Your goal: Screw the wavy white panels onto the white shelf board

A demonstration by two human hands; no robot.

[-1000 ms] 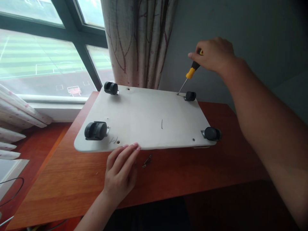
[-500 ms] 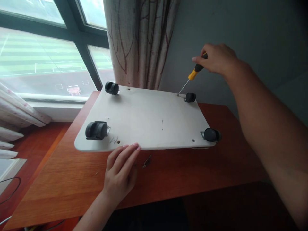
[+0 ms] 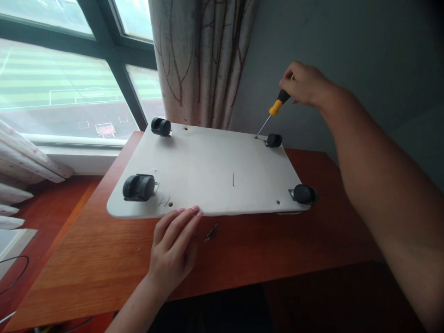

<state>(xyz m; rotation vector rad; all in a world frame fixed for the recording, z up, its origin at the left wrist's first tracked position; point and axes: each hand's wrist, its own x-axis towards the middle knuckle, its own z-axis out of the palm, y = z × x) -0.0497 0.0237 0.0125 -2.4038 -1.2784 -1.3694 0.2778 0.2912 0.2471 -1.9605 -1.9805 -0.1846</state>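
Note:
My right hand (image 3: 305,83) grips the black-and-yellow handle of a screwdriver (image 3: 275,108). The tool leans to the right, its tip at a hole or screw near the far right edge of a white board (image 3: 208,166); the screw itself is too small to make out. My left hand (image 3: 175,245) holds the near edge of this board, fingertips on top and thumb mostly hidden. Wheels up, the board carries black casters at its corners: far right (image 3: 274,140), near right (image 3: 304,194), near left (image 3: 139,187) and far left (image 3: 161,126).
A wooden table (image 3: 243,249) bears the board. Some small screws (image 3: 211,232) lie on it near my left hand. Behind stand a patterned curtain (image 3: 197,60) and a grey wall (image 3: 364,55); a window (image 3: 62,83) is at left.
My right hand has turned on the screwdriver handle and shifted slightly left. The tip stays at the same spot; my left hand and the board keep their places.

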